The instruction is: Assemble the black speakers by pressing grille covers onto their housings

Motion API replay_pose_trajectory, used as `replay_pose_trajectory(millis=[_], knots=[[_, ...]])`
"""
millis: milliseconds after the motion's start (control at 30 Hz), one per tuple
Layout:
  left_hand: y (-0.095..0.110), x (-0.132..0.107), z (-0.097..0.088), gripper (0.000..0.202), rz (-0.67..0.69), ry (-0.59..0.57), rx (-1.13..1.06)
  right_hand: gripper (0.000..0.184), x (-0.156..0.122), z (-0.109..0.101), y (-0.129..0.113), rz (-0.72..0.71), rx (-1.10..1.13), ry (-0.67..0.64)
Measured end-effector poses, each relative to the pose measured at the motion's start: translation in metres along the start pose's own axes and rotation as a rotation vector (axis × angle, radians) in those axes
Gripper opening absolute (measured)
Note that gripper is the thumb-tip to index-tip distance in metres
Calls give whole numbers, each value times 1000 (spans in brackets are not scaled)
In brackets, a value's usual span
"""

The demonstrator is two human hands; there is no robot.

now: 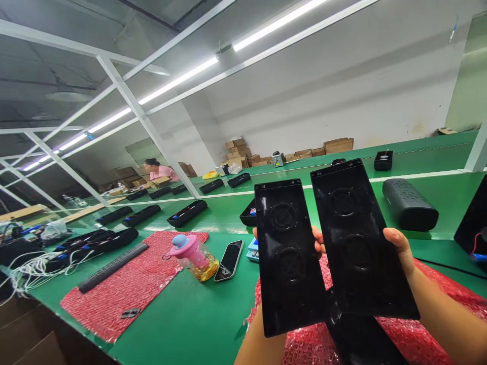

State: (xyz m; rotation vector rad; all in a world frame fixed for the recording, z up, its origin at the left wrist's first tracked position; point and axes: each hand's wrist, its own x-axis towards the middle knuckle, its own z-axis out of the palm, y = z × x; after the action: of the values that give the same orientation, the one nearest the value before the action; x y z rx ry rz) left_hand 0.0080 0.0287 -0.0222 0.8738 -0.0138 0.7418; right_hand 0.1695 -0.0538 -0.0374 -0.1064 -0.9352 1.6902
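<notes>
I hold up two flat black plastic speaker panels side by side, each with two round grille recesses. My left hand (262, 324) grips the left panel (289, 258) from behind; only its wrist and a fingertip show. My right hand (399, 248) grips the right panel (361, 238), thumb on its right edge, fingers peeking between the panels. Another black part (361, 339) lies below them on red bubble wrap (437, 324).
The green bench (190, 319) carries a red bubble-wrap mat (129, 284) with a long black bar (114, 266), a pink-lidded bottle (194, 256), a phone (229, 260), a black speaker (409, 204), several black housings and wires (26, 268). A person in pink (160, 172) works far left. Cardboard boxes (289, 152) line the wall.
</notes>
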Motion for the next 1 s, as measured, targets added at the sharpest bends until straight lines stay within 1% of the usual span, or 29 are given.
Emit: replay_pose_trajectory(millis=[100, 167, 233, 300, 467, 567, 700, 1000], knots=[[0, -2, -2, 91, -48, -28, -25, 74, -1, -1, 0, 25, -39, 34], [0, -1, -5, 101, -76, -31, -13, 73, -2, -2, 1, 51, -41, 80], [-2, 0, -10, 111, -75, -24, 23, 74, -2, -2, 1, 53, -31, 123], [-3, 2, -14, 116, -65, -26, 68, 75, -3, -3, 1, 59, -23, 140], [-4, 6, -19, 116, -50, -17, 177, 75, -3, -4, 1, 65, -15, 104], [-4, 5, -20, 114, -49, 13, 179, 73, -1, -4, 1, 15, -38, 98], [-3, 3, -21, 112, -54, 25, 175, 72, 2, -3, 2, -3, -41, 101], [-4, -1, -5, 104, -112, 74, 43, 70, 2, -3, 2, 2, -71, 97]])
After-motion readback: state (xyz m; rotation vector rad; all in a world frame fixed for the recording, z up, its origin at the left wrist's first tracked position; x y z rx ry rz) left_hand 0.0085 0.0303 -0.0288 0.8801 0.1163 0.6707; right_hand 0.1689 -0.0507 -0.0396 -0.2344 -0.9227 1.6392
